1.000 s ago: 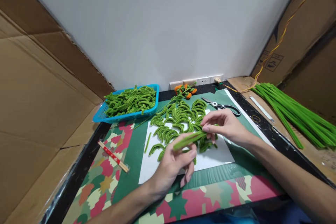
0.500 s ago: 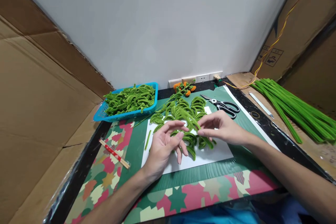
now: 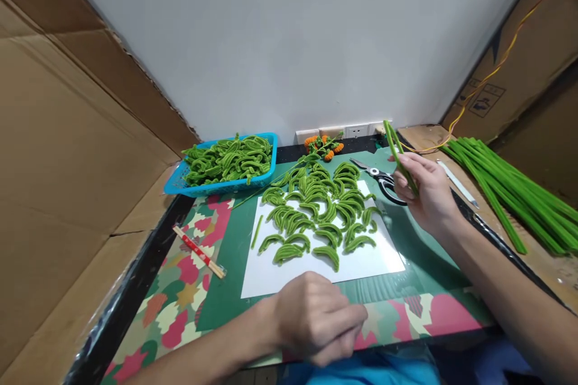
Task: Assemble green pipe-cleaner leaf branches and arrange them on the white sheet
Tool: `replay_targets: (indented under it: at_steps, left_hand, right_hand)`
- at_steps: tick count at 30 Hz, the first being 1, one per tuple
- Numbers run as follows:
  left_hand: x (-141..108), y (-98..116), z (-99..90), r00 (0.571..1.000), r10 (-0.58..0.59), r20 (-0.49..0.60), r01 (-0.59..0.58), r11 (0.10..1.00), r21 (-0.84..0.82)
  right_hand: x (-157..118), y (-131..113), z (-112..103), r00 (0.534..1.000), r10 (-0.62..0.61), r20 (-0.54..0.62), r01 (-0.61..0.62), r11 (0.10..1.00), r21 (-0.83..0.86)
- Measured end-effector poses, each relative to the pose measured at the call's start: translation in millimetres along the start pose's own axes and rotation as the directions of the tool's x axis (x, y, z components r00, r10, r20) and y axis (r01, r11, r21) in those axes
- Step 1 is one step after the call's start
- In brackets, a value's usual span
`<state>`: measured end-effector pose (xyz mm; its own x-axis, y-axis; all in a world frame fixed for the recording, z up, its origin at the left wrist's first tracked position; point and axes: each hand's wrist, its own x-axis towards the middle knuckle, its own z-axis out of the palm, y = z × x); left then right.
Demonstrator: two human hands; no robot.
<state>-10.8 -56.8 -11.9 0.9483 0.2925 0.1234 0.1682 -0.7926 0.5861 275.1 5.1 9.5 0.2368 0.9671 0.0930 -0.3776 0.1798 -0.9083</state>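
Observation:
My right hand (image 3: 422, 183) is raised over the right side of the mat, its fingers closed on green pipe cleaner pieces (image 3: 392, 135) whose ends stick up and apart. My left hand (image 3: 320, 316) is curled, knuckles up, above the front edge of the table. What it holds, if anything, is hidden. Many curved green pipe cleaner pieces (image 3: 327, 234) lie in small clusters on a white sheet of paper (image 3: 374, 264) and on the mat behind it. One short straight green piece (image 3: 257, 232) rests at the sheet's left side.
A blue basket (image 3: 273, 159) heaped with bent green pieces stands at the back left. Scissors (image 3: 383, 180) lie near my right hand. Long green pipe cleaners (image 3: 510, 192) and a white pen-like stick (image 3: 458, 183) are at right. Wrapped chopsticks (image 3: 198, 251) lie left; orange-and-green ornaments (image 3: 324, 147) sit behind.
Both hands have moved apart from over the paper. My right hand rose to the right with green pieces in it; my left hand drew back toward me and curled up.

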Motion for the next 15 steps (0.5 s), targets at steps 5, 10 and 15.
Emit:
replay_targets:
  at_steps: [5,10,15]
  left_hand:
    - [-0.1,1.5,2.6,0.977,-0.198,-0.074,0.170,0.944,-0.283]
    - [8.2,2.8,0.6,0.820,-0.569,0.069,0.351,0.404,-0.845]
    - [15.0,-1.9,1.2,0.840,-0.481,0.253,0.332,0.086,-0.939]
  right_hand:
    - [-7.3,-2.6,0.2,0.964,-0.008,0.265,0.035,0.995,-0.095]
    - [-12.6,1.4,-2.2,0.692,0.183,0.698,-0.039,0.975,-0.217]
    - [-20.1,7.5,9.5,0.564,0.265,0.782,0.084,0.924,-0.373]
